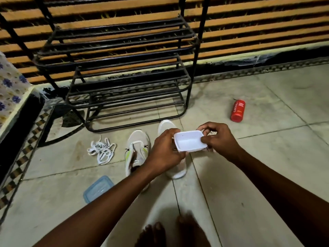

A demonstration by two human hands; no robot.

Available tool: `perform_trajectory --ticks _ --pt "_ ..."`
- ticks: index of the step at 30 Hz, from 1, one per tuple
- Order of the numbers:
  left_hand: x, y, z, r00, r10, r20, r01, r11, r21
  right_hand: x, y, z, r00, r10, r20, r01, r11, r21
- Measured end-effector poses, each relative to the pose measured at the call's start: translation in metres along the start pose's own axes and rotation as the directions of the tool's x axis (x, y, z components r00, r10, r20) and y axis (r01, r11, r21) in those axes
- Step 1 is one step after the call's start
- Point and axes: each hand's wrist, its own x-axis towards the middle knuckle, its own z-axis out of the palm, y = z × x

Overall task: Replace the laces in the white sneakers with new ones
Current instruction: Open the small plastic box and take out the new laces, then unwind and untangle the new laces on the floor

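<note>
Two white sneakers stand on the tiled floor, toes pointing away from me. The left sneaker [136, 150] has no lace in its eyelets; the right sneaker [166, 127] is mostly hidden behind my hands. A loose pile of white laces [101, 150] lies left of the shoes. Above the right sneaker, both hands hold a small empty white plastic tub [189, 141]. My left hand [166, 150] grips its left side, and my right hand [218, 138] pinches its right rim.
A black metal shoe rack [124, 82] stands just behind the sneakers. A blue-rimmed container lid [98, 188] lies on the floor at front left. A red bottle [238, 110] lies on its side at right. My bare feet [170, 232] show at the bottom.
</note>
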Motion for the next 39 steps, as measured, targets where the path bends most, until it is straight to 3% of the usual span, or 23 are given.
perform_trajectory --ticks 6,12,18,26,35,39 --pt "0.007 0.003 0.039 0.987 0.103 0.121 -0.139 0.927 0.348 -0.003 0.034 -0.023 0.996 0.076 -0.055 -0.076 0.997 0.001" --pt "0.003 0.004 0.083 0.968 0.094 0.231 -0.226 0.728 0.648 -0.021 0.071 -0.036 0.981 0.157 -0.116 -0.172 0.977 -0.128" --pt "-0.006 0.005 0.118 0.935 0.052 0.35 -0.297 0.653 0.697 -0.049 0.087 -0.052 0.981 0.175 -0.08 -0.192 0.913 -0.36" --pt "-0.002 -0.01 0.148 0.89 -0.028 0.456 -0.322 0.67 0.669 -0.057 0.116 -0.053 0.988 0.145 -0.058 -0.153 0.834 -0.53" --pt "0.007 -0.019 0.149 0.814 -0.071 0.577 -0.343 0.743 0.575 -0.055 0.136 -0.05 0.99 0.12 -0.071 -0.139 0.832 -0.536" --pt "0.029 -0.005 0.142 0.847 -0.065 0.527 -0.286 0.78 0.556 -0.042 0.141 -0.058 0.987 0.056 -0.149 -0.126 0.849 -0.513"
